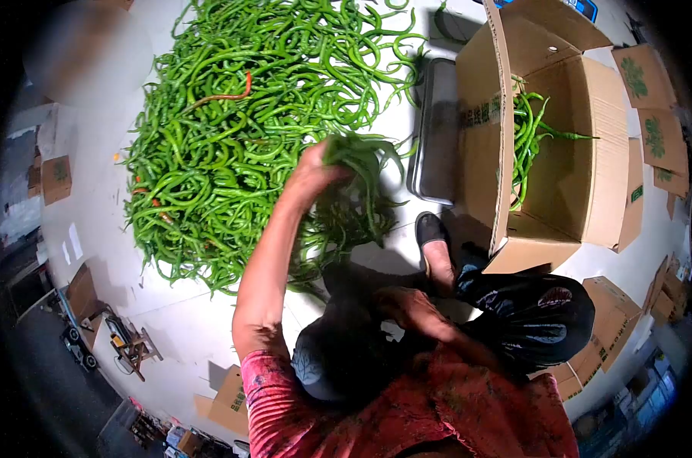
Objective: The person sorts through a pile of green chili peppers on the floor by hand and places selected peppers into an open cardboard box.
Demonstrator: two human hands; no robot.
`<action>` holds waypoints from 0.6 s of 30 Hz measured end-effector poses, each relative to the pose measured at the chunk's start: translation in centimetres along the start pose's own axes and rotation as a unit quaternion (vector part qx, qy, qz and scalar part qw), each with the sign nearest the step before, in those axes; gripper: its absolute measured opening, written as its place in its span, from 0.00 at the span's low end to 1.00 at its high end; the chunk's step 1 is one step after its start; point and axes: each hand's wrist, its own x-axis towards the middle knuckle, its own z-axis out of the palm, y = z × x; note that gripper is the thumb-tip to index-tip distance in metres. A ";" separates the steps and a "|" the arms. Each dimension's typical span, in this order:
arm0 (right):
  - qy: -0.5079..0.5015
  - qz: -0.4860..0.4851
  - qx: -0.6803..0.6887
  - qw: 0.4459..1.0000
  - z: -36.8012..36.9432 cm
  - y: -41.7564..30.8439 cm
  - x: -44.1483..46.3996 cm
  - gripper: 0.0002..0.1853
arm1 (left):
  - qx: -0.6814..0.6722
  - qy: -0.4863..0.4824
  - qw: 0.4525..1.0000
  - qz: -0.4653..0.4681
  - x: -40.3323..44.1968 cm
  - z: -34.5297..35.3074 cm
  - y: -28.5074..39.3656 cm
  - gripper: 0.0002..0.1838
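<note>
A wide heap of long green chili peppers [231,145] is spread on the pale floor. My left hand [315,174] reaches over the right side of the heap, closed around a bunch of green chili peppers [369,156]. The bunch hangs out past my fingers to the right and is slightly blurred. My right hand [411,307] is low, near my knees, and its fingers are lost in shadow, so I cannot see whether they grip anything. To the right stands an open cardboard box [479,130], with some green chili peppers [527,137] inside.
A dark tray or scale platform [435,130] lies between the heap and the box. My shoed foot [431,230] is just below it. More cardboard boxes [609,320] stand at right. A small wooden stool [134,349] is at lower left. A few red peppers [222,97] show in the heap.
</note>
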 end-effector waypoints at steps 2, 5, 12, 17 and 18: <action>0.007 -0.035 -0.015 0.999 0.6 0.6 -0.3 0.16 | -0.171 0.027 0.985 0.005 -3.8 -1.3 2.2 0.26; 0.068 -0.138 -0.071 0.986 2.0 1.6 0.3 0.16 | -0.300 0.112 0.945 0.060 -7.9 -0.5 5.0 0.26; 0.111 -0.188 0.203 0.955 0.3 -3.5 -1.3 0.23 | -0.267 -0.006 0.961 0.077 -16.9 -0.6 9.1 0.32; 0.119 -0.428 0.256 0.859 0.5 -8.0 0.2 0.42 | -0.255 -0.081 0.963 0.037 -22.5 1.7 11.1 0.25; 0.075 -0.438 0.250 0.860 -0.2 -10.1 0.0 0.47 | -0.252 -0.076 0.964 0.025 -23.3 2.3 11.2 0.25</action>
